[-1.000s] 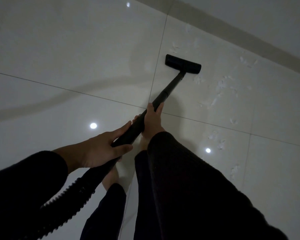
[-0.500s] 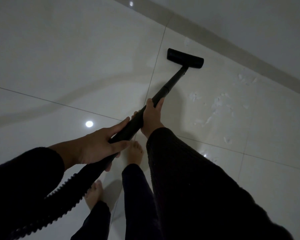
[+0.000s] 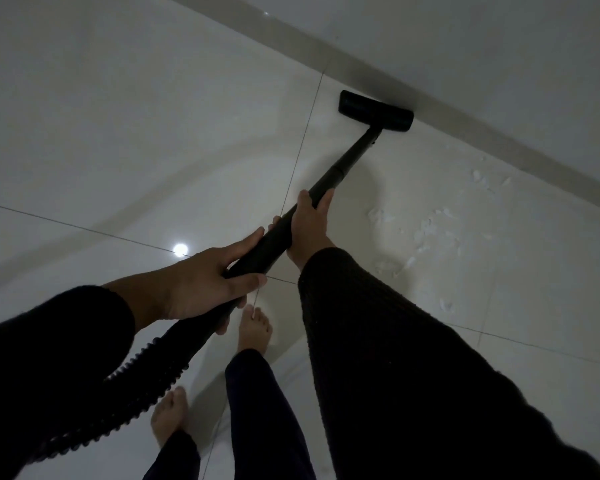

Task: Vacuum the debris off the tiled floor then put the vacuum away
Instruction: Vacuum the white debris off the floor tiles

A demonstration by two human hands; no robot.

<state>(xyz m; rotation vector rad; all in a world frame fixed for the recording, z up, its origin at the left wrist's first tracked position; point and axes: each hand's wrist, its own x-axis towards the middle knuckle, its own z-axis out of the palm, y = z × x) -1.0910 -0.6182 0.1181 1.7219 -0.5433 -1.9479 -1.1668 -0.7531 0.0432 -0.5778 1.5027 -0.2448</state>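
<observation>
The tiled floor point(image 3: 118, 133) is big and shiny, and it meets the wall point(image 3: 499, 46) at the top. The long black vacuum tube point(image 3: 347, 161) reaches out to the vacuum head point(image 3: 376, 111), which sits right by the wall. The right hand point(image 3: 309, 226) holds the tube in front, and the left hand point(image 3: 201, 282) holds it farther back, near the bumpy hose point(image 3: 142, 372). This looks like the cleaning step. White bits of debris point(image 3: 426, 233) lie off to the right, so the head should probably slide that way next.
</observation>
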